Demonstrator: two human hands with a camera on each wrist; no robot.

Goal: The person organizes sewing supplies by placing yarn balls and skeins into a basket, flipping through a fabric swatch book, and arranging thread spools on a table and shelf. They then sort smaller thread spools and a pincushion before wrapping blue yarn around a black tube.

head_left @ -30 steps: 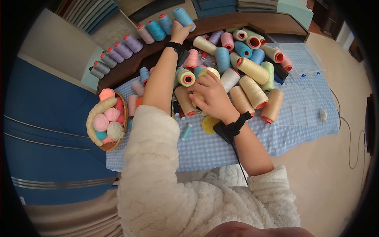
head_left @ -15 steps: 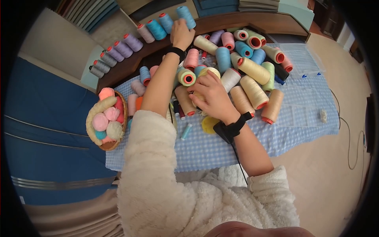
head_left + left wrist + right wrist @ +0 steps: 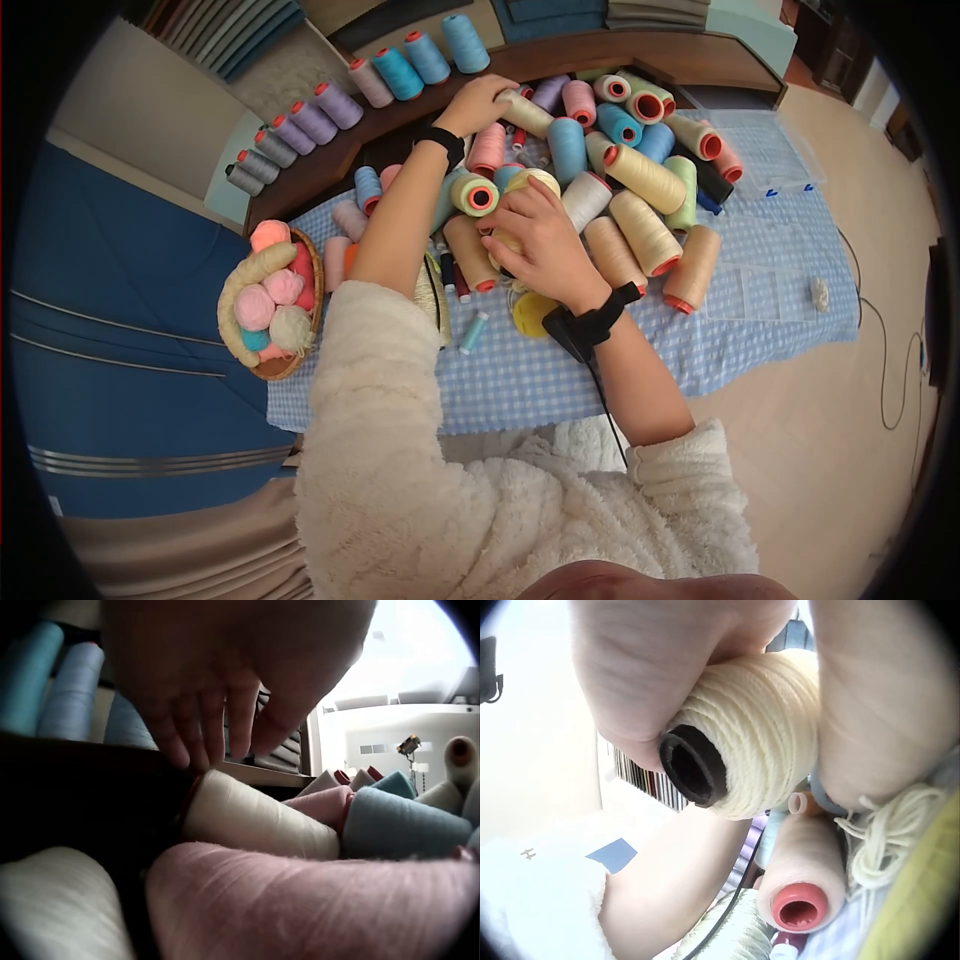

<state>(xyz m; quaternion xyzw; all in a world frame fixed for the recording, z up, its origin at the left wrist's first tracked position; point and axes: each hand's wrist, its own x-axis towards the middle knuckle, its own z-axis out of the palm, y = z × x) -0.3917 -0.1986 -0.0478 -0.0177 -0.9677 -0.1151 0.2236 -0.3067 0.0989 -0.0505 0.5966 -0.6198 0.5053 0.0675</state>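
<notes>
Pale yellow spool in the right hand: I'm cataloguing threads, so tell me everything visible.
The pale yellow spool is wound with thick, cordlike strands on a dark, hollow core, one open end showing. The right hand grips it amid other spools, hiding much of it in the head view. Its exact tilt and whether neighbours touch it are unclear.

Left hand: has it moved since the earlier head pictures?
Yes: judged against the shelf, the left hand moved down and right, to the cream spool.

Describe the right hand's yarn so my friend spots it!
Find the blue-white checked cloth, then its heap of coloured thread cones. There, the right hand holds a pale yellow roll of thick yarn. Its core is black; the peach thread cone nearby has a red one.
</notes>
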